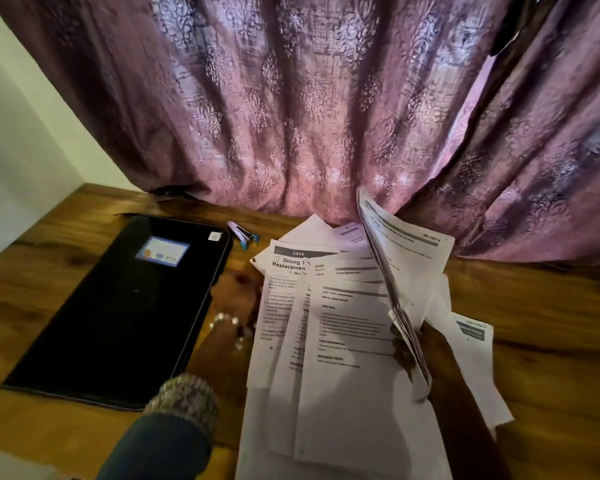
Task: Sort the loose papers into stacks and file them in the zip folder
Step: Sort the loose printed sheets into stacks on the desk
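A wooden table (551, 306) fills the lower frame, a purple patterned curtain (291, 116) behind it and a pale wall (21, 150) at upper left. The black zip folder (118, 306) lies at left, closed. Loose papers (343, 341) spread at centre; one reads "Dining", "Replacemen". The right hand (416, 344) grips a raised sheaf (395, 265) marked "SECTION". The left hand (229, 327) reaches under the papers' edge; its grip cannot be told.

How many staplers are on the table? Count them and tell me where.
1. The stapler lies on the wooden table, between the black zip folder and the loose papers, near the curtain. The papers may hide others.
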